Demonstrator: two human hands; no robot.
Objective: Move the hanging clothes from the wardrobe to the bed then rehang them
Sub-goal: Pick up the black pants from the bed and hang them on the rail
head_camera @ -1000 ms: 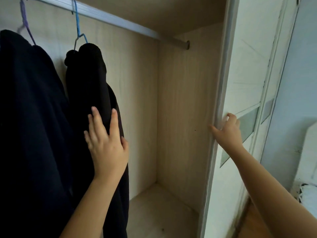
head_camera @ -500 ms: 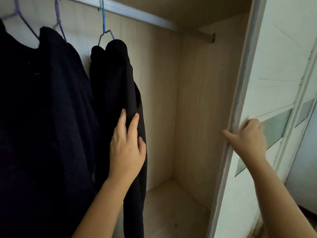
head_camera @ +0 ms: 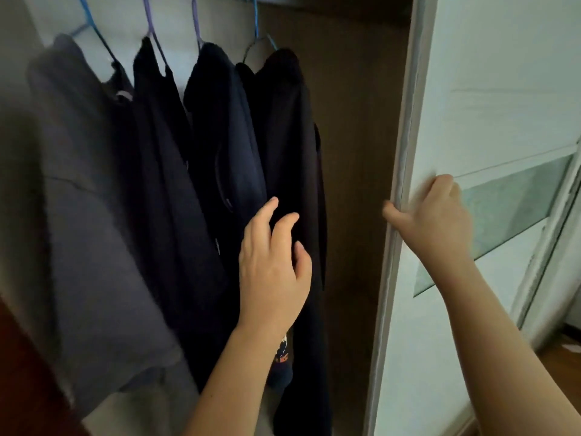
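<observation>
Several garments hang on blue and purple hangers inside the wardrobe: a grey shirt (head_camera: 81,190) at the left, two dark navy pieces (head_camera: 160,171) (head_camera: 226,143) in the middle, and a black garment (head_camera: 289,146) at the right. My left hand (head_camera: 270,265) hovers in front of the black garment with its fingers apart and curled, holding nothing. My right hand (head_camera: 430,221) is closed around the edge of the white sliding door (head_camera: 490,89).
To the right of the black garment the wardrobe interior (head_camera: 355,152) is dark bare wood. The sliding door has a frosted glass band (head_camera: 515,209). A strip of wooden floor (head_camera: 562,360) shows at the lower right.
The view has swung left, bringing more hanging clothes into sight. My left hand has lifted off the black garment and curled its fingers. My right hand stays on the door edge.
</observation>
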